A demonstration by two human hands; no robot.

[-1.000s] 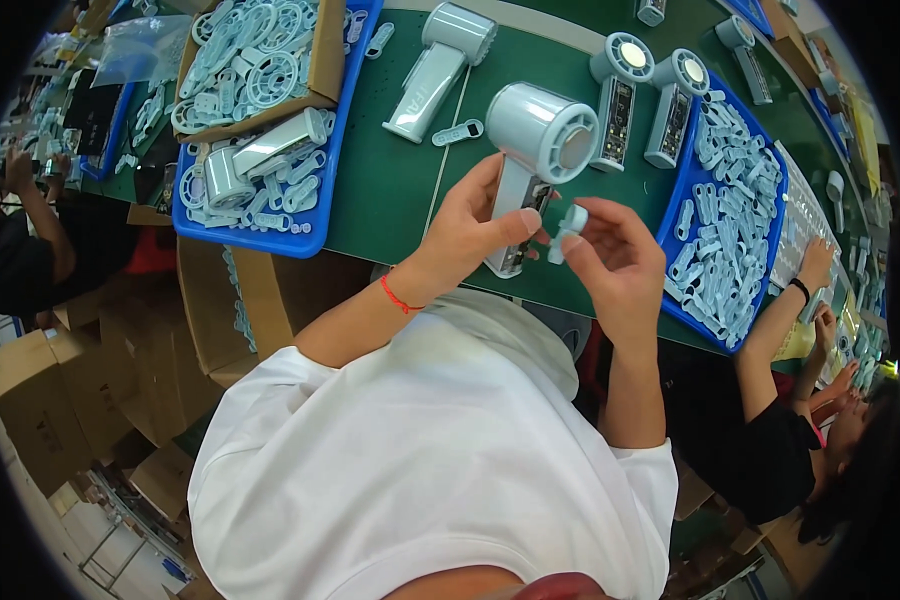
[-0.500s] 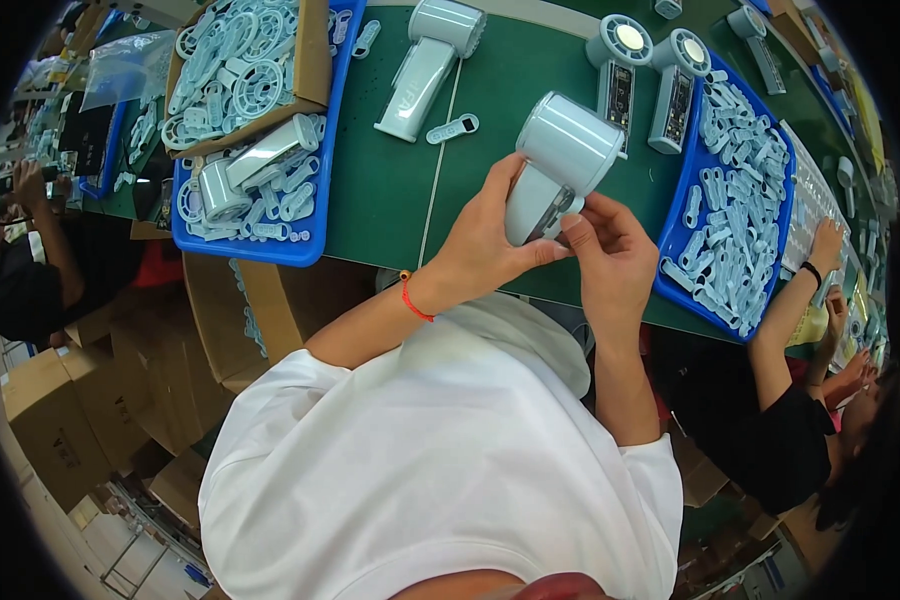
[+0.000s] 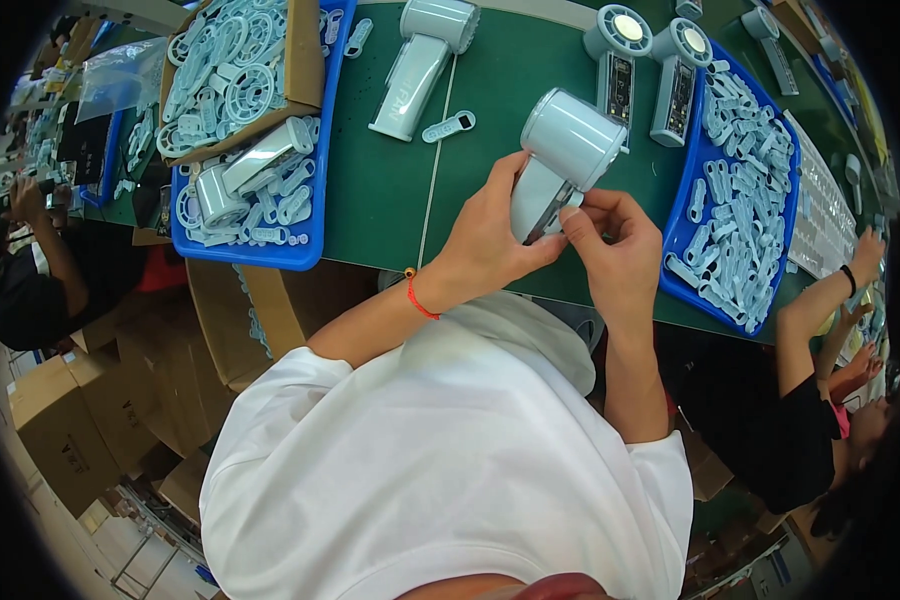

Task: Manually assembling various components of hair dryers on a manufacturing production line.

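My left hand (image 3: 492, 235) grips a pale blue handheld fan (image 3: 573, 138) by its handle, thumb along the lower side, with the round head pointing up and away. A dark slot shows along the handle's side facing my right hand. My right hand (image 3: 620, 250) has thumb and fingers closed at that slot, around a small pale blue piece (image 3: 572, 200) whose rounded end sticks out; the rest is hidden by the fingers. Beyond, on the green table (image 3: 520, 50), lie another fan (image 3: 420, 80) and a small oval panel (image 3: 449, 126) with a dark window.
At left, a blue tray (image 3: 315, 240) holds a cardboard box (image 3: 303, 60) of rings and covers. At right, another blue tray (image 3: 667, 285) holds many small panels. Two open-handled fans (image 3: 617, 85) with circuit boards showing stand near it. A co-worker's arm (image 3: 810, 310) reaches in at far right.
Both hands keep hold at the fan, which has shifted slightly right and up in view. The co-worker's arm at right has moved outward to the right.
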